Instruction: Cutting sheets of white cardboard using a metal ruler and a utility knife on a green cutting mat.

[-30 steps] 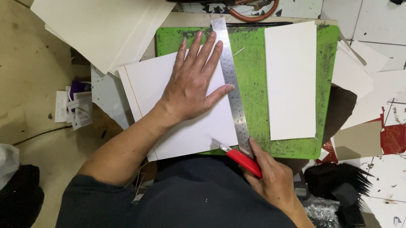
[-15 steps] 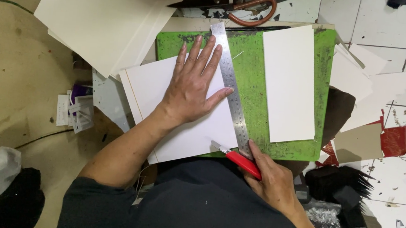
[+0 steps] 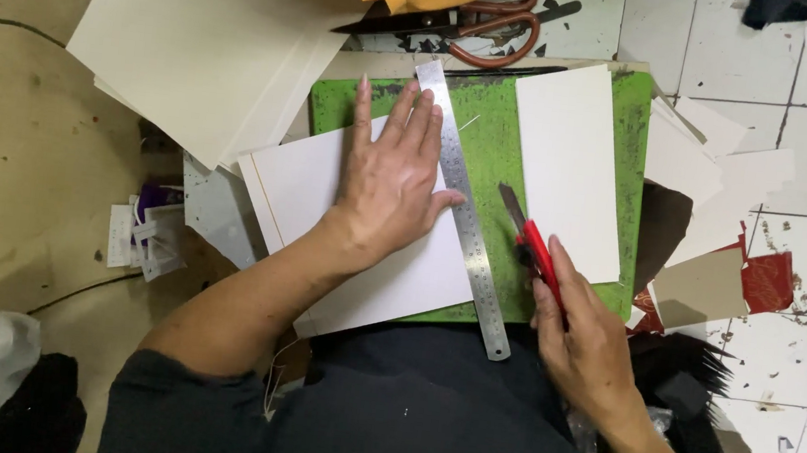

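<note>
Two hands at work on green mat. L hand flat, fingers spread, pinning white card and steel ruler on mat. R hand fingers closed round red knife, blade clear of ruler, just right of it (not touching card). Looks between cuts. Next pass needs blade set against ruler edge, ruler held firm.

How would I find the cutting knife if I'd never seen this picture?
Find the green cutting mat in the middle. A long metal ruler runs down it, and just right of the ruler the right hand holds the knife. It is the only bright red thing on the mat.
</note>
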